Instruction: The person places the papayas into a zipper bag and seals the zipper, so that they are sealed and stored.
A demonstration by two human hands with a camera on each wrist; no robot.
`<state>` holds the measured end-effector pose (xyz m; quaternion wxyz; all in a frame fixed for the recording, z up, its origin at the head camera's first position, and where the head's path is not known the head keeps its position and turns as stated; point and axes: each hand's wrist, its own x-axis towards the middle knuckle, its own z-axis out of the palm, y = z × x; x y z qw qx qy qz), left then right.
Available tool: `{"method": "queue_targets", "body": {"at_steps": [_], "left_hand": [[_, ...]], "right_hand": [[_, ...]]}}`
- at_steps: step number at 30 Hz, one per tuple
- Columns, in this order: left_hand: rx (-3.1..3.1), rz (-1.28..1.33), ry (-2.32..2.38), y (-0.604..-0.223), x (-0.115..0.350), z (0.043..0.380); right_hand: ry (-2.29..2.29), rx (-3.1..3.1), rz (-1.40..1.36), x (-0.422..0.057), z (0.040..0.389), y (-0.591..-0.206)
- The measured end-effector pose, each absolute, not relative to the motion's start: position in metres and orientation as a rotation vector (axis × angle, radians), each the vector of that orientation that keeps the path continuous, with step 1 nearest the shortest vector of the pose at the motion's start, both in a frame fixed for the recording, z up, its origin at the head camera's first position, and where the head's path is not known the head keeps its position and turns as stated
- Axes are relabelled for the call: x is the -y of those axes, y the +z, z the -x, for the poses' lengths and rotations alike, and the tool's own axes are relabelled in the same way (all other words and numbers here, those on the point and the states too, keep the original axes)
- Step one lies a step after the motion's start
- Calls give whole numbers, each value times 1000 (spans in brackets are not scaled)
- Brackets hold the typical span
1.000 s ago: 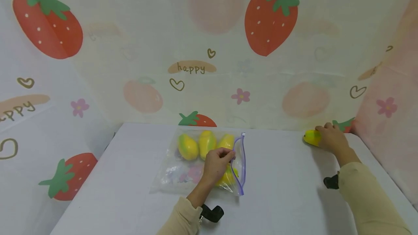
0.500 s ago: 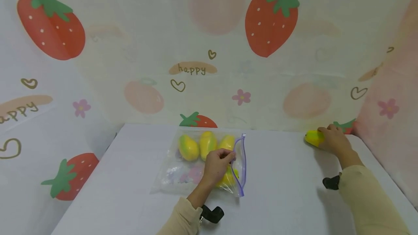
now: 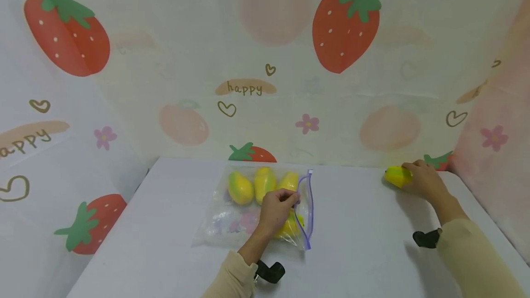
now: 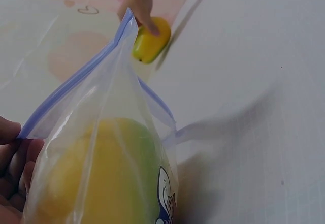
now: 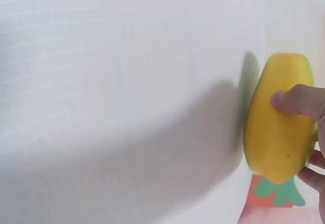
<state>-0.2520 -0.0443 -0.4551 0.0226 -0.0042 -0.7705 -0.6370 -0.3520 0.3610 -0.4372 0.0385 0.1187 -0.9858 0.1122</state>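
Loose fruit [image 3: 397, 176] long and smooth, yellow with green along its sides, a small dark spot at one end. Place: far right of the table [image 3: 352, 224], near the back cloth [image 3: 335, 151], well apart from the bag [image 3: 215, 224]. Right hand [image 3: 425, 180] has it in a firm grip, thumb on one face, fingers curled round the other; cannot tell whether it touches the table.

Left hand [image 3: 274, 210] — grip closed to a pinch on one purple zip edge [image 3: 312, 210]. Bag clear, mouth gaping toward the right, four bagged fruit [image 3: 241, 188] inside, also yellow and green.

Against half a second ago: loose fruit slightly nearer the bag, a little more of it showing past the fingers. Left hand and bag — unchanged.
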Motion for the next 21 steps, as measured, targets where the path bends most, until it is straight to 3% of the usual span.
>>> {"method": "queue_targets", "body": {"at_steps": [21], "left_hand": [[2396, 11, -1958, -452, 45, 251]], "right_hand": [[550, 2916, -484, -309, 298, -422]]}}
